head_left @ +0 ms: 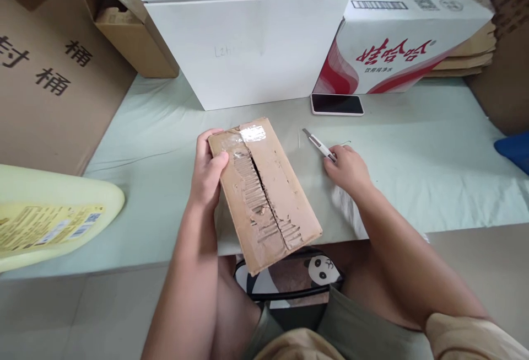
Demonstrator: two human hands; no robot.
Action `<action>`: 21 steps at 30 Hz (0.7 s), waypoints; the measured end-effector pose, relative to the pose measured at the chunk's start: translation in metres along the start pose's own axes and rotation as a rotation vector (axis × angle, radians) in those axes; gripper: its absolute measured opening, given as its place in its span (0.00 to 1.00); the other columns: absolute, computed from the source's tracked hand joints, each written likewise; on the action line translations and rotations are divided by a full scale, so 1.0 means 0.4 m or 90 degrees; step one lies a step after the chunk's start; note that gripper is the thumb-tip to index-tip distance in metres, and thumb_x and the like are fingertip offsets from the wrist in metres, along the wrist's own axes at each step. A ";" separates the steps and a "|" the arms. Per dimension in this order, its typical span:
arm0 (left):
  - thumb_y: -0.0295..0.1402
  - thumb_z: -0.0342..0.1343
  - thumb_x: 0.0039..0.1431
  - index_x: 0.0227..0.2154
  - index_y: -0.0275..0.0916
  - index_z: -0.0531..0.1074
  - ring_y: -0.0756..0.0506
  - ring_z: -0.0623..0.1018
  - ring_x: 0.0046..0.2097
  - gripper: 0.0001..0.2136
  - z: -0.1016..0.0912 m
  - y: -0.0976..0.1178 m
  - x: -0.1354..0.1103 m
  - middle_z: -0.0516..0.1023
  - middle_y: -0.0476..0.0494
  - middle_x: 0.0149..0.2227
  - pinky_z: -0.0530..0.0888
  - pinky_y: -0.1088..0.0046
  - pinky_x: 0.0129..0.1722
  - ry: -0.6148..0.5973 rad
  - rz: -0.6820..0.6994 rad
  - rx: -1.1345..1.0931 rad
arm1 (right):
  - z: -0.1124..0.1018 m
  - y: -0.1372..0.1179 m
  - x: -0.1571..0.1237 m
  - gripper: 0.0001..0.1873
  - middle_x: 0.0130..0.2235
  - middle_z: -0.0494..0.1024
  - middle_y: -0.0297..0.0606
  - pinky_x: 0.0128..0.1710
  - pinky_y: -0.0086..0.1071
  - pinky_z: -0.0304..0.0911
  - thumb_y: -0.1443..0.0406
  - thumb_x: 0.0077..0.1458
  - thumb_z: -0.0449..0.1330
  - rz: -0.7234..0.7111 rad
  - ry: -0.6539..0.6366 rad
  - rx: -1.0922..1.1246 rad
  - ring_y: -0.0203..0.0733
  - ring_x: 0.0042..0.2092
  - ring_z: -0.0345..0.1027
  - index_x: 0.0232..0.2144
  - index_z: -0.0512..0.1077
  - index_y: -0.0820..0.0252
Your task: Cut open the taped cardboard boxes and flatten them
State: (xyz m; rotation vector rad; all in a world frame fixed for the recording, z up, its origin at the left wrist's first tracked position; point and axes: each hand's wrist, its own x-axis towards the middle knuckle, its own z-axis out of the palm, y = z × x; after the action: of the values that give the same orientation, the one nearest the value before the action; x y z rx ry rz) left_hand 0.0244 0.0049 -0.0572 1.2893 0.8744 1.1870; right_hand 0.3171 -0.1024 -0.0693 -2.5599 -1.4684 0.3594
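My left hand grips the upper left corner of a brown cardboard box, thumb on its top face. The box is tilted, and its near end reaches past the table edge. Torn, ribbed cardboard runs beside a dark slit down its middle, and clear tape shines at the far end. To the right, my right hand is closed on a white utility knife close to the tabletop. The knife's blade points away to the upper left, apart from the box.
White boxes and a red-and-white printed carton stand along the back. A phone lies before them on the green cloth. At left are a yellow bottle and a large carton; a panda-print bag sits below the edge.
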 end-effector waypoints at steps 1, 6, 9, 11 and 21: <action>0.44 0.67 0.50 0.48 0.47 0.73 0.43 0.78 0.38 0.22 -0.002 -0.001 0.001 0.79 0.43 0.43 0.78 0.67 0.33 -0.001 0.004 0.003 | -0.001 -0.004 -0.001 0.17 0.46 0.79 0.54 0.43 0.41 0.64 0.65 0.62 0.52 -0.008 0.012 0.021 0.57 0.48 0.73 0.47 0.76 0.62; 0.46 0.68 0.51 0.48 0.47 0.73 0.44 0.78 0.38 0.22 -0.008 -0.005 -0.001 0.79 0.43 0.43 0.78 0.67 0.33 -0.003 0.014 0.011 | -0.016 -0.024 -0.015 0.16 0.33 0.79 0.41 0.35 0.38 0.62 0.62 0.62 0.55 -0.026 0.060 0.179 0.48 0.32 0.70 0.51 0.71 0.59; 0.48 0.67 0.54 0.50 0.47 0.72 0.44 0.78 0.39 0.22 -0.003 -0.012 -0.005 0.79 0.43 0.45 0.78 0.66 0.36 -0.007 0.032 0.014 | -0.059 -0.053 -0.051 0.27 0.31 0.79 0.33 0.30 0.37 0.62 0.64 0.62 0.55 -0.131 0.129 0.315 0.41 0.24 0.64 0.63 0.63 0.56; 0.49 0.65 0.57 0.51 0.47 0.70 0.43 0.78 0.39 0.22 0.004 -0.019 -0.008 0.78 0.43 0.44 0.78 0.66 0.36 0.000 0.052 0.035 | -0.108 -0.081 -0.092 0.28 0.32 0.79 0.32 0.28 0.37 0.65 0.66 0.64 0.54 -0.224 0.187 0.368 0.39 0.23 0.63 0.65 0.63 0.51; 0.54 0.61 0.62 0.56 0.45 0.70 0.37 0.77 0.52 0.25 0.045 -0.028 -0.031 0.76 0.39 0.50 0.77 0.57 0.52 -0.005 0.153 0.219 | -0.234 -0.208 -0.244 0.18 0.41 0.85 0.39 0.34 0.31 0.72 0.69 0.66 0.57 -0.468 0.094 0.346 0.40 0.35 0.78 0.56 0.77 0.56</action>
State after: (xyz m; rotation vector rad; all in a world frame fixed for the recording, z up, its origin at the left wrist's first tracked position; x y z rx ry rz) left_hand 0.0409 -0.0101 -0.0677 1.7150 0.9670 1.2508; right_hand 0.2281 -0.1473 0.0541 -1.4817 -1.8075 0.3730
